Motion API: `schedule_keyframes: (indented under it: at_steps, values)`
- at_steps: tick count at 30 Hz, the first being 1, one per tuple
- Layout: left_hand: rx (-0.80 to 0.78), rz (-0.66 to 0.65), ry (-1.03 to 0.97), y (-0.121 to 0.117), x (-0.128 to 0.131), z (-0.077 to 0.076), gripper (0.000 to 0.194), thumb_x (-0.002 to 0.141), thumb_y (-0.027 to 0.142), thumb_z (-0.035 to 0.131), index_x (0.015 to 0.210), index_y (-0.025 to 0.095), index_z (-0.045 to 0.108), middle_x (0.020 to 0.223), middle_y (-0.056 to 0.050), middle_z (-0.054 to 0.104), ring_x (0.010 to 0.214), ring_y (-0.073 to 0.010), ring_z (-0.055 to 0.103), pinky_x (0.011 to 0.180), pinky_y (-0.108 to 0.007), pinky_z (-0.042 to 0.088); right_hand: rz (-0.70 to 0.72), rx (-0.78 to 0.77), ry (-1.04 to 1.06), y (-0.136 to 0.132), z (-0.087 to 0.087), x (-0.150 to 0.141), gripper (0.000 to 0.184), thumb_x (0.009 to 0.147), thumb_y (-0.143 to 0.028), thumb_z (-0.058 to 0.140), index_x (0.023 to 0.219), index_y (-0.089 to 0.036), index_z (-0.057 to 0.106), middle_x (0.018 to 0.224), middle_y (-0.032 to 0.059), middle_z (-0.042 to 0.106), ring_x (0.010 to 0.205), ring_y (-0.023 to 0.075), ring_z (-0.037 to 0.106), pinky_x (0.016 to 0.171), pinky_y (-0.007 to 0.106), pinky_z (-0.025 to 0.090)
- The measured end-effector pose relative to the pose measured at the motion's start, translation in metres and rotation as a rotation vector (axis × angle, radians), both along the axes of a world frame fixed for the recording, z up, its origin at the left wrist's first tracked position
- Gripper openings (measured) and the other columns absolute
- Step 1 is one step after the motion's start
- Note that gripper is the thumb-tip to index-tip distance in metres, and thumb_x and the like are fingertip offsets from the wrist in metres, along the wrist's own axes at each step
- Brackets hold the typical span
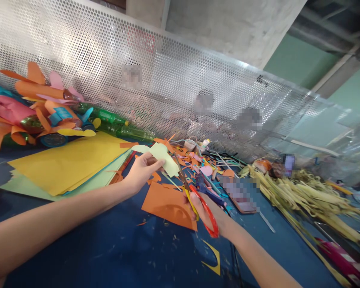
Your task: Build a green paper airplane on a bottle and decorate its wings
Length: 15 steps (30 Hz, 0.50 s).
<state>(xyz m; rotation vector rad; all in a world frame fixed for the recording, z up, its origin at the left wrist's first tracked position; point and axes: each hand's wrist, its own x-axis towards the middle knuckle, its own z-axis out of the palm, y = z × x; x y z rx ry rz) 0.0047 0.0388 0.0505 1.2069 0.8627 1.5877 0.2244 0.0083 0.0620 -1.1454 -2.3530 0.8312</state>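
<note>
At left lie stacked paper sheets (69, 162), probably kept within reach. In the middle, the left hand (141, 173) pinches the pale green paper (164, 159), seemingly to steady it; nearer right, the right hand (200, 209) grips the scissors (210, 218), blades at its edge.

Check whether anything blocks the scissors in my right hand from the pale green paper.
Nothing visible does: the scissors, held in your right hand, are at the edge of the pale green paper, pinched by your left hand. The orange sheet lies below.
</note>
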Motion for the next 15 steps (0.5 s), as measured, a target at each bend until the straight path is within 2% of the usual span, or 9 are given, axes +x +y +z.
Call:
schedule_keyframes:
  at_steps: [8, 15]
  values:
    - [-0.001, -0.012, 0.002, -0.001, 0.001, 0.002, 0.022, 0.071, 0.030, 0.071, 0.086, 0.015, 0.065, 0.086, -0.004, 0.071, 0.073, -0.0140, 0.064, 0.071, -0.026, 0.052, -0.010, -0.061, -0.031, -0.001, 0.002, -0.003, 0.050, 0.089, -0.062, 0.024, 0.066, -0.021, 0.039, 0.054, -0.0024, 0.039, 0.049, 0.0138, 0.042, 0.049, 0.026, 0.037]
    - [0.003, -0.033, -0.005, 0.000, 0.000, 0.001, 0.024, 0.072, 0.030, 0.071, 0.089, 0.015, 0.065, 0.086, -0.003, 0.071, 0.074, -0.0137, 0.064, 0.071, -0.025, 0.052, 0.042, 0.006, -0.029, 0.006, -0.009, -0.001, 0.045, 0.092, -0.056, 0.024, 0.066, -0.021, 0.033, 0.060, -0.0017, 0.041, 0.050, 0.0120, 0.040, 0.049, 0.025, 0.034]
